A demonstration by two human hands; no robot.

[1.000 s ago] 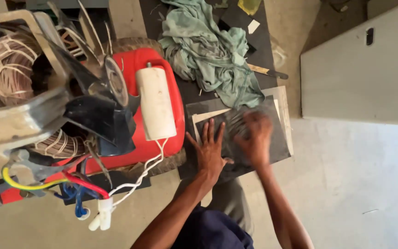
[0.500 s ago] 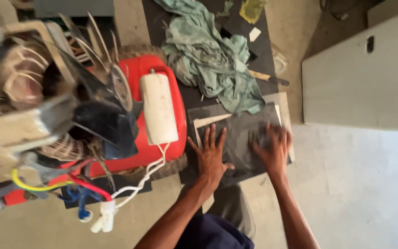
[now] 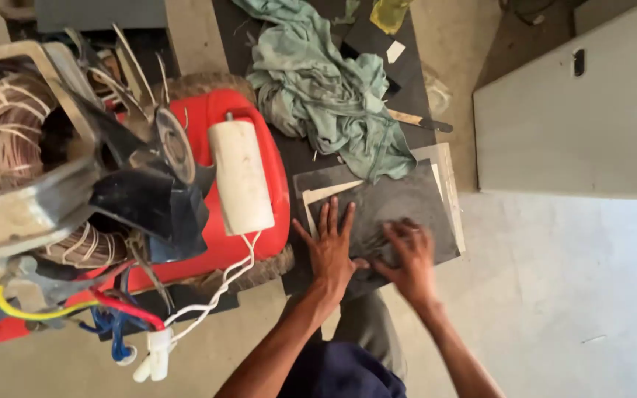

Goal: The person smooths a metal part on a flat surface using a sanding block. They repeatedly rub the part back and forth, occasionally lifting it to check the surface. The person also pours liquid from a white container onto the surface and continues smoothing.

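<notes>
A dark grey flat sheet (image 3: 399, 199) lies on the near end of a black work table (image 3: 300, 155). My left hand (image 3: 329, 247) rests flat on the sheet's left part with fingers spread. My right hand (image 3: 407, 254) presses on the sheet just to the right, fingers bent and blurred, palm down. Neither hand holds anything. Pale strips (image 3: 329, 193) show under the sheet's left edge.
A crumpled green cloth (image 3: 326, 96) lies behind the sheet. To the left sits a red motor housing (image 3: 270, 169) with a white cylindrical capacitor (image 3: 241, 177), copper windings (image 3: 5, 133) and coloured wires (image 3: 75, 306). A grey panel (image 3: 576, 118) stands at the right over a concrete floor.
My right hand has slid from the sheet's far right back toward the middle, close to my left hand. The left hand has stayed flat in place.
</notes>
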